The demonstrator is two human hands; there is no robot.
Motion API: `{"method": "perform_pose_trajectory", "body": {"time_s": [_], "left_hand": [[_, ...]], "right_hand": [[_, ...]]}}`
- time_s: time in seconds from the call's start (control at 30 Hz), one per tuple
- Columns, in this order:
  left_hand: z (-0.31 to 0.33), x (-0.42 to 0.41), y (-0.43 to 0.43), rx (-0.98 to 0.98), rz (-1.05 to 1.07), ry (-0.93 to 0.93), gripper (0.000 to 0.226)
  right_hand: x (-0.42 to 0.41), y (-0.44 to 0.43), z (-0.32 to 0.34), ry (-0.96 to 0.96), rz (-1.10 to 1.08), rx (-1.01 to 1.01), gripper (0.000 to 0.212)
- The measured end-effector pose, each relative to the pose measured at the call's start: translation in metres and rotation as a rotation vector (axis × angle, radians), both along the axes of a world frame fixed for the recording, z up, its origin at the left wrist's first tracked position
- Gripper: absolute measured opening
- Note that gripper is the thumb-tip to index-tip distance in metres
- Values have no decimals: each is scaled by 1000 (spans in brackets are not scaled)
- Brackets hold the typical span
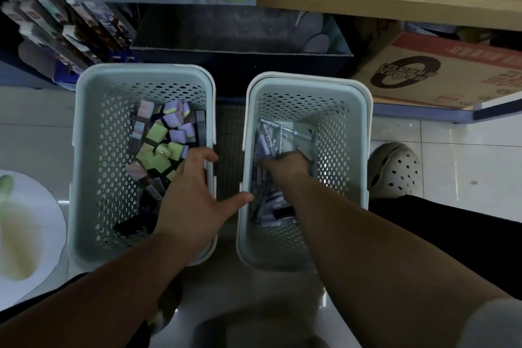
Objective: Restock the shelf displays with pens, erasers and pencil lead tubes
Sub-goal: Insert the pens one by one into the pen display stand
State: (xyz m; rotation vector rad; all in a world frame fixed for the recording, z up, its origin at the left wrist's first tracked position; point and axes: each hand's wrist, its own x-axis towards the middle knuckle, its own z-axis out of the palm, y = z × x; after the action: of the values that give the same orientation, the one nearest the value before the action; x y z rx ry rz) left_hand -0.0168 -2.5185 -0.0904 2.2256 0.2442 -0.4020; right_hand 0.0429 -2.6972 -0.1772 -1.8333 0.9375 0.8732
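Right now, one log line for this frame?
left hand: open, across left basket rim, by erasers | right hand: among pens in right basket, grip hidden

A narrow gap parts the left basket (84, 150) and right basket (364, 150); a dark box (240, 34) stands behind.

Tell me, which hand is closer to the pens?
Right. The right hand is down among the pens; the left hand sits on the other basket's rim, by the erasers.
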Motion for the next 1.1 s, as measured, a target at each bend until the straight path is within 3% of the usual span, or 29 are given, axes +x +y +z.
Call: {"method": "perform_pose_trajectory", "body": {"time_s": [0.33, 0.57, 1.0, 1.03, 1.1], "left_hand": [[0, 2, 1, 1, -33, -1, 71], [-1, 2, 1, 4, -28, -4, 72], [3, 2, 0, -23, -9, 15, 69], [3, 3, 0, -18, -10, 14, 70], [5, 4, 0, -12, -13, 18, 70]], "right_hand": [[-2, 4, 6, 0, -113, 117, 40], [-4, 5, 6, -8, -67, 165, 52], [-11, 3, 15, -31, -232, 371, 90], [-12, 3, 17, -23, -235, 377, 90], [-13, 1, 18, -18, -214, 379, 69]]}}
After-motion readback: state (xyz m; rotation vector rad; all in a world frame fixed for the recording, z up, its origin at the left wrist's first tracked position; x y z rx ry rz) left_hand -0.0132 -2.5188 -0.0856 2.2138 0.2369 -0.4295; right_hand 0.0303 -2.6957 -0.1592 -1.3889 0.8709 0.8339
